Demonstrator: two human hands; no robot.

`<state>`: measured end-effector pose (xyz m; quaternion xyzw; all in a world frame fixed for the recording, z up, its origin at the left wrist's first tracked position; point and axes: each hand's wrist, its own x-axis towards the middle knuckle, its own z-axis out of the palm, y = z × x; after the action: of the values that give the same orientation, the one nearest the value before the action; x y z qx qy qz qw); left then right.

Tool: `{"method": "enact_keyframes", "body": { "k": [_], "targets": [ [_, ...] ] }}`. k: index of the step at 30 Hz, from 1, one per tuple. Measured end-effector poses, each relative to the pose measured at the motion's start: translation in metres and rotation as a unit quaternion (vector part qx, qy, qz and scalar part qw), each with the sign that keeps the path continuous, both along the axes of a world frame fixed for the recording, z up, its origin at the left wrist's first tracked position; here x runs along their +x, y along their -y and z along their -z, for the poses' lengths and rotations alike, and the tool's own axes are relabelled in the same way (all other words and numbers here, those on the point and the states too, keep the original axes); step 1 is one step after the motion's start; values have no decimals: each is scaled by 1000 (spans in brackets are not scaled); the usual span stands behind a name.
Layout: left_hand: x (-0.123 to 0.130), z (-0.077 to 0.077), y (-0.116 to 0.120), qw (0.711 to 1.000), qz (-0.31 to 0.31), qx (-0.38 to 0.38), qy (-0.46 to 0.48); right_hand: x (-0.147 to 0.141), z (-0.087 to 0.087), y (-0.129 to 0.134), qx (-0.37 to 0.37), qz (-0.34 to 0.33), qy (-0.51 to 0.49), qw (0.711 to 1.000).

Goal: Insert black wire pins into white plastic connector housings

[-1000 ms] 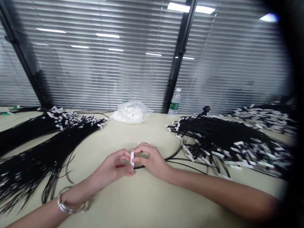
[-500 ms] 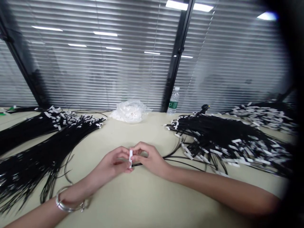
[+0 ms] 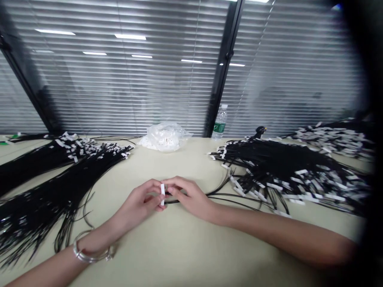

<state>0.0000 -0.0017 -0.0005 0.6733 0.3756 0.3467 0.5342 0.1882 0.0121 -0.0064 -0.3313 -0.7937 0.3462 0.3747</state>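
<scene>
A small white plastic connector [image 3: 162,194] stands upright between the thumb and fingers of my left hand [image 3: 143,200]. Black wires [image 3: 172,201] run from the connector, under my right hand [image 3: 191,200], towards the pile on the right. My right thumb and fingertips are pinched at the connector's right side, around the wires there; the exact grip is partly hidden. Both hands are over the middle of the pale table [image 3: 179,247].
Bundles of black wires [image 3: 50,187] with white ends lie at the left. A larger heap of black wires [image 3: 278,159] with white connectors covers the right side. At the back are a clear plastic bag [image 3: 166,137] of white parts and a water bottle [image 3: 220,122], before window blinds [image 3: 161,91].
My right fingers have slid from the face of the white connector to its right side, baring more of it. My left hand keeps its hold. The camera view has shifted slightly.
</scene>
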Motion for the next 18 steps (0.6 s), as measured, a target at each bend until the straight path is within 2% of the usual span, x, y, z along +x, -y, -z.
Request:
{"method": "enact_keyframes", "body": {
  "k": [4, 9, 15, 18],
  "targets": [
    [-3, -3, 2, 999, -22, 40, -9, 6, -2, -9, -7, 17, 58, 998],
    [-7, 1, -1, 996, -12, 83, -30, 12, -3, -16, -17, -7, 105, 994],
    [-7, 6, -6, 999, 4, 38, 28, 11, -19, -4, 37, 17, 136, 990],
    [-6, 5, -7, 999, 8, 10, 50, 12, -25, -1, 37, 9, 150, 988]
  ]
}}
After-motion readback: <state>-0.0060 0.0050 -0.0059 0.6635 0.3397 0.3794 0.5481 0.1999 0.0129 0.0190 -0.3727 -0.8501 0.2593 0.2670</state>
